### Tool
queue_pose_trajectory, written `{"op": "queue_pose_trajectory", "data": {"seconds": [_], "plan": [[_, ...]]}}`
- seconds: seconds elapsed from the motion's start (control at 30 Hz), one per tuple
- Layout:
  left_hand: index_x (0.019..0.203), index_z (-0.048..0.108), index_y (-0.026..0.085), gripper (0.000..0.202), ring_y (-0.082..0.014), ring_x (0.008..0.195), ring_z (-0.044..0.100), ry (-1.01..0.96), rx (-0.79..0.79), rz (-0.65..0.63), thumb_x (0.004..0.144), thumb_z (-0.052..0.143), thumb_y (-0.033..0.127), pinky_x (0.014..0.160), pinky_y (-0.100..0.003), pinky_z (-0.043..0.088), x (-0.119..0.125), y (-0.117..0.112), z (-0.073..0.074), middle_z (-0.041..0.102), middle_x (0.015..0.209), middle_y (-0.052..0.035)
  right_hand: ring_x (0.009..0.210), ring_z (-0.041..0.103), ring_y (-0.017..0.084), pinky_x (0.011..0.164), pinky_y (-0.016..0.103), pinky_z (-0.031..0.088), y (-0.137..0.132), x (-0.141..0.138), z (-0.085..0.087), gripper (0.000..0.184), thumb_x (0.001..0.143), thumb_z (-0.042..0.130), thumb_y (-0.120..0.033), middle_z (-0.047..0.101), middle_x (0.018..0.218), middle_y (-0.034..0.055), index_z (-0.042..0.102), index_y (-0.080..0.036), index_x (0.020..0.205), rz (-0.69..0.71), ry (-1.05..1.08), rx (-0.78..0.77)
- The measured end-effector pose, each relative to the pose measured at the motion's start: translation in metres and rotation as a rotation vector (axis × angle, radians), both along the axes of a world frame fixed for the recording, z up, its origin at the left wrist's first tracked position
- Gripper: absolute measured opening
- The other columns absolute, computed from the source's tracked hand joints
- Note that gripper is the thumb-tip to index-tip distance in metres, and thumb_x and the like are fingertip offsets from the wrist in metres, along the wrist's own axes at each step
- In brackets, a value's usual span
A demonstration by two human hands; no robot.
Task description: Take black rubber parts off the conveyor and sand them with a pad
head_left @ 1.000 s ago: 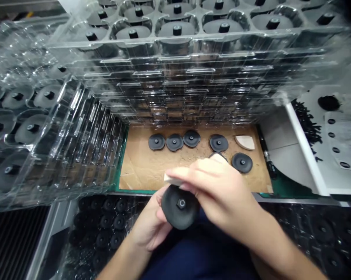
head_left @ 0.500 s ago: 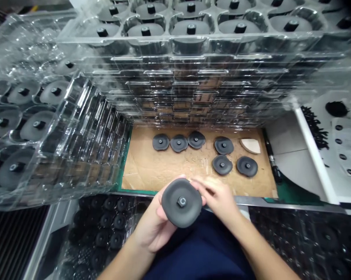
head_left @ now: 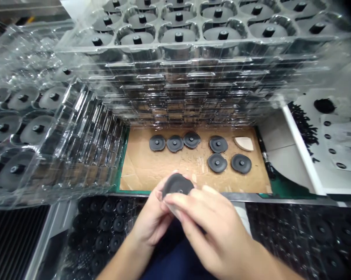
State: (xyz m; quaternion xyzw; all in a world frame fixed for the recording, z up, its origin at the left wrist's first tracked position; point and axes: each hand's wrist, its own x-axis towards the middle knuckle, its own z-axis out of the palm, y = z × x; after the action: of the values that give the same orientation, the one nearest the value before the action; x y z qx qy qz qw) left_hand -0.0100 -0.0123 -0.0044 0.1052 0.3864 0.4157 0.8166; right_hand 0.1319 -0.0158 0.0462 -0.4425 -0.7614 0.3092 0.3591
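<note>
My left hand (head_left: 150, 221) grips a round black rubber disc (head_left: 177, 184) with a small hub in its middle, held just in front of the bench edge. My right hand (head_left: 210, 229) lies over the lower part of the disc with its fingers closed against it; whether they pinch something small is hidden. Beyond the hands, several like black discs (head_left: 217, 163) lie flat on a brown cardboard sheet (head_left: 140, 167).
A tall stack of clear plastic trays (head_left: 193, 85) filled with black discs stands behind the cardboard, and another stack (head_left: 41, 128) leans at the left. A pale wedge-shaped piece (head_left: 244, 143) lies at the cardboard's right. White bins (head_left: 315, 155) sit at right. Dark trays of discs (head_left: 102, 225) lie below.
My right hand has come forward over the disc again, covering its lower half. The disc has tilted and risen slightly towards the cardboard.
</note>
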Motion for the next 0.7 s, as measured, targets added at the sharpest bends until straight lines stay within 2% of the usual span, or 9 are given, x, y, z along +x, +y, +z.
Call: {"op": "queue_pose_trajectory", "data": {"seconds": [0.1,0.2,0.27,0.37,0.47,0.53,0.57,0.63,0.7], "plan": [[0.107,0.067,0.023,0.056,-0.023,0.104,0.064,0.064,-0.016,0.01,0.054,0.086,0.025,0.092,-0.03,0.05,0.003,0.0,0.001,0.07,0.105,-0.0036,0.069,0.06,0.016,0.065,0.03,0.045,0.003,-0.003,-0.005,0.021,0.089,0.047,-0.011,0.069,0.081,0.0042,0.066,-0.013,0.098,-0.012,-0.05,-0.055],[0.105,0.069,0.021,0.053,-0.0253,0.106,0.063,0.02,-0.006,-0.053,0.056,0.085,0.031,0.096,-0.033,0.048,0.006,0.001,0.005,0.072,0.098,-0.0057,0.072,0.06,0.018,0.068,0.033,0.044,0.008,-0.004,-0.005,0.025,0.09,0.044,-0.011,0.069,0.083,0.0089,0.064,-0.007,0.103,-0.133,-0.025,0.095],[0.104,0.07,0.023,0.051,-0.0229,0.103,0.064,-0.016,0.033,-0.044,0.056,0.085,0.031,0.097,-0.031,0.046,0.005,0.002,0.007,0.072,0.099,-0.0042,0.069,0.058,0.016,0.066,0.03,0.043,0.007,0.0,-0.001,0.024,0.09,0.044,-0.011,0.068,0.08,0.0068,0.063,-0.007,0.103,-0.066,0.018,0.108],[0.101,0.07,0.027,0.054,-0.0185,0.096,0.066,-0.051,0.078,-0.03,0.05,0.088,0.027,0.089,-0.026,0.049,0.0,0.004,0.004,0.072,0.103,-0.0002,0.063,0.055,0.012,0.06,0.026,0.04,-0.003,0.013,0.002,0.02,0.088,0.049,-0.009,0.066,0.075,0.0004,0.064,-0.014,0.099,0.036,0.006,-0.015],[0.102,0.07,0.027,0.059,-0.0155,0.095,0.065,-0.057,0.06,-0.022,0.046,0.089,0.028,0.083,-0.02,0.049,-0.001,0.004,0.001,0.072,0.103,0.0004,0.065,0.054,0.013,0.062,0.027,0.037,-0.008,0.023,0.002,0.021,0.088,0.05,-0.009,0.066,0.078,0.0016,0.065,-0.015,0.101,-0.13,-0.125,-0.044],[0.103,0.07,0.026,0.059,-0.0149,0.097,0.064,-0.051,0.052,-0.016,0.047,0.089,0.028,0.086,-0.019,0.048,0.003,0.003,0.003,0.071,0.105,0.0009,0.067,0.052,0.015,0.064,0.03,0.035,-0.003,0.024,0.002,0.024,0.091,0.046,-0.01,0.065,0.078,0.0034,0.066,-0.015,0.101,-0.21,-0.188,0.048],[0.103,0.071,0.026,0.054,-0.0162,0.099,0.064,-0.052,0.052,-0.032,0.051,0.088,0.028,0.089,-0.021,0.047,0.004,0.003,0.006,0.071,0.105,0.001,0.067,0.05,0.016,0.064,0.031,0.033,0.002,0.023,0.003,0.026,0.092,0.043,-0.011,0.064,0.075,0.0032,0.068,-0.016,0.099,-0.187,-0.183,0.117],[0.1,0.072,0.023,0.044,-0.0209,0.102,0.064,-0.05,0.06,-0.105,0.058,0.084,0.031,0.093,-0.028,0.047,0.007,0.004,0.012,0.072,0.099,0.0,0.065,0.047,0.016,0.063,0.031,0.033,0.014,0.021,0.003,0.031,0.095,0.039,-0.013,0.061,0.069,0.0018,0.07,-0.019,0.095,-0.004,-0.102,0.217],[0.101,0.072,0.019,0.043,-0.0244,0.103,0.064,-0.044,0.091,-0.172,0.062,0.081,0.034,0.092,-0.03,0.049,0.008,0.005,0.017,0.072,0.091,-0.0024,0.066,0.047,0.015,0.064,0.03,0.035,0.024,0.02,0.004,0.031,0.094,0.039,-0.012,0.061,0.072,0.0012,0.069,-0.02,0.096,0.181,-0.039,0.196]]}}
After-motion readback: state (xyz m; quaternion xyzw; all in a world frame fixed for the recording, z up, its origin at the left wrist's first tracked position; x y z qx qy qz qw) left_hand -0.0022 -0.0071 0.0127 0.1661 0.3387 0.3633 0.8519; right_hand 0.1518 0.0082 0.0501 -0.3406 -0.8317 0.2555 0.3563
